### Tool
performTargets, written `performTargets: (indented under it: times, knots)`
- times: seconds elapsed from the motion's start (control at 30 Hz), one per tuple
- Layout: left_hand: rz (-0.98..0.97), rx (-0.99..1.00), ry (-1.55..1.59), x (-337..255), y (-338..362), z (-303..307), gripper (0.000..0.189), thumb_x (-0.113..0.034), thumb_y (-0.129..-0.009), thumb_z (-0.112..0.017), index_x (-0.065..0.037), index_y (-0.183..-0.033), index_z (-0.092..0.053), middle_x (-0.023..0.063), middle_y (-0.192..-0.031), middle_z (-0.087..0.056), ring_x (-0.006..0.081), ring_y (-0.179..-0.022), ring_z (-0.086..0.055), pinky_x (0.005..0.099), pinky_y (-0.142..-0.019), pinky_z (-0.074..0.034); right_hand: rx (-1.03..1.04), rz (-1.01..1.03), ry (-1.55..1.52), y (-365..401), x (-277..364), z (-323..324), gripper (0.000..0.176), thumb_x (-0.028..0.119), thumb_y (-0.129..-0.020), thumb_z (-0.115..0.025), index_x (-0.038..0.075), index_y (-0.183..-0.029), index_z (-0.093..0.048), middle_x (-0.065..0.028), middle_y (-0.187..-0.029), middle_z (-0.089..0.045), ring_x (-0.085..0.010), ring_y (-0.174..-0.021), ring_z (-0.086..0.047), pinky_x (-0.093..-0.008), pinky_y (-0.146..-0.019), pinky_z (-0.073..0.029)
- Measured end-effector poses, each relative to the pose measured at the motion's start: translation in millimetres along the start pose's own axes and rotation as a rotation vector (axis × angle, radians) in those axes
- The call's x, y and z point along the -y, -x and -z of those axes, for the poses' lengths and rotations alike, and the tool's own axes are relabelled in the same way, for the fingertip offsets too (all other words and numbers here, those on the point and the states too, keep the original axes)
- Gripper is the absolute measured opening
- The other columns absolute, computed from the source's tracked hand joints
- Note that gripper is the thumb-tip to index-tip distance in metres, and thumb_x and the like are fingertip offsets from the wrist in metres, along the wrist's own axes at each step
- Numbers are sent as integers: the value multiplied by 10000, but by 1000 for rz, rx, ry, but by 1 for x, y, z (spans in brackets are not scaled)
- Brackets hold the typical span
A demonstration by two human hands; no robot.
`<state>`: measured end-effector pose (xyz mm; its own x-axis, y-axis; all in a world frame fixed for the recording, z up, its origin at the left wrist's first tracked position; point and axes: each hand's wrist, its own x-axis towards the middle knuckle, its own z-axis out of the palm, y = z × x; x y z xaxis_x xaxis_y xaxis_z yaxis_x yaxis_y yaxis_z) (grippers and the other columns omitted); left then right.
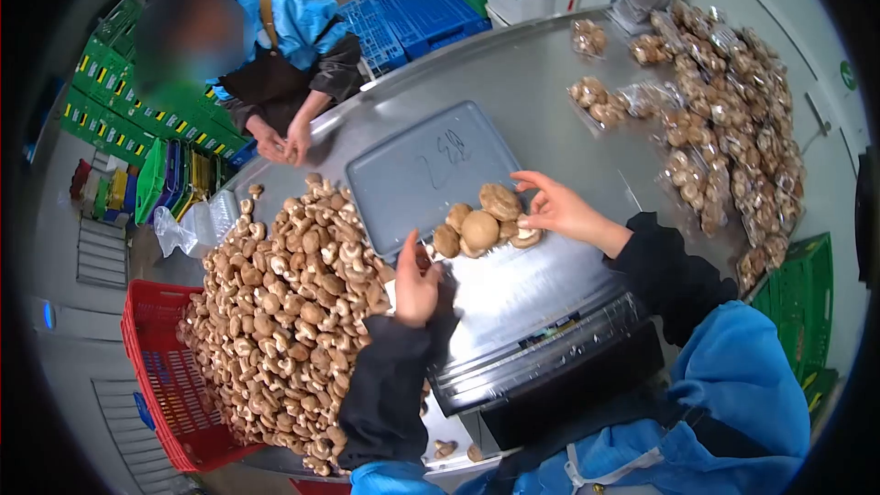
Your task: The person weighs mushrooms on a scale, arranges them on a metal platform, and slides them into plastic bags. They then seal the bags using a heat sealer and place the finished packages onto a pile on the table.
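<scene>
Several brown shiitake mushrooms (479, 230) sit in a tight cluster by the near edge of a grey plastic tray (385, 179) with dark handwriting on it. To the left of the cluster is my left hand (418, 289), index finger stretched up and thumb apart; shadow partly hides its other fingers. My right hand (566, 213) reaches in from the right with fingers spread, its thumb at a mushroom with a pale stem (526, 235). Beneath and nearer to me is a shiny metal surface (522, 289) of a machine with a dark front.
A big heap of loose mushrooms (293, 312) spills from a red basket (156, 357) at left. Clear-wrapped mushroom packs (724, 119) pile up at right. Across the metal table (550, 82), a co-worker (284, 46) handles something small. Green crates (797, 302) stand at right.
</scene>
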<state>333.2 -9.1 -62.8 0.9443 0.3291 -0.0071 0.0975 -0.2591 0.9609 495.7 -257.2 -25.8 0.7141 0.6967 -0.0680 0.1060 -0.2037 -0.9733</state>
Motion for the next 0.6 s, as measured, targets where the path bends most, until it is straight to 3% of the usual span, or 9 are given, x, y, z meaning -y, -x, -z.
performTargets:
  times: [0.07,0.13,0.27,0.3,0.33,0.4,0.47,0.53,0.6]
  knots:
    - [217,38,78,-7,44,-27,661,84,-803,-577,-4,-1404,-316,94,-955,-519,158,-784,-555,284,-703,-488,42,-68,10,44,-8,7,712,5,-751,-718,105,-1377,-393,-63,-1214,-463,-77,-752,-489,-223,-667,-473]
    - [103,15,-82,2,77,-54,643,69,-808,-586,8,-1394,-329,111,-949,-523,177,-792,-557,303,-721,-486,50,-92,68,82,-22,11,701,-16,-742,-714,102,-1363,-412,-50,-1210,-460,-77,-749,-473,-220,-666,-472]
    - [76,-22,-251,-14,108,-78,637,52,-810,-598,17,-1389,-333,131,-969,-541,205,-812,-554,323,-742,-483,-12,-43,168,124,-32,10,626,20,-759,-710,96,-1327,-458,-53,-1190,-480,-90,-751,-457,-230,-662,-459]
    - [128,-12,-110,-3,109,-81,627,50,-815,-593,21,-1386,-335,134,-975,-544,212,-821,-553,329,-754,-482,-19,-2,289,128,-24,10,638,111,-766,-730,82,-1331,-438,-94,-1148,-508,-123,-751,-493,-274,-708,-463]
    - [177,12,-67,8,109,-80,621,41,-823,-590,23,-1386,-328,137,-987,-546,213,-836,-562,331,-765,-489,-17,-13,221,128,-28,12,643,123,-768,-732,78,-1334,-430,-95,-1154,-512,-128,-766,-496,-279,-717,-465]
    - [172,79,-13,5,107,-71,616,63,-863,-538,24,-1415,-268,101,-936,-547,140,-728,-566,261,-627,-504,-11,-27,84,124,-39,15,654,147,-773,-735,69,-1339,-415,-99,-1166,-520,-139,-796,-502,-287,-734,-468]
    - [24,-77,-155,-2,118,-62,569,-7,-875,-575,-3,-1389,-332,100,-1021,-574,162,-770,-585,283,-656,-513,-54,8,95,135,-32,26,677,211,-788,-735,57,-1350,-391,-105,-1198,-525,-159,-862,-523,-296,-756,-473]
    - [-113,-301,-469,-20,143,-42,445,-48,-858,-618,5,-1279,-484,106,-959,-596,187,-803,-593,314,-645,-501,-141,63,167,157,-21,44,681,241,-796,-732,59,-1353,-385,-110,-1221,-519,-169,-890,-533,-298,-761,-476]
    - [26,-379,-549,-23,179,-23,232,-99,-839,-658,28,-1032,-637,143,-831,-618,226,-801,-601,332,-648,-481,-273,61,309,189,-24,63,469,240,-774,-737,57,-1164,-551,-89,-1059,-584,-223,-912,-552,-345,-774,-472]
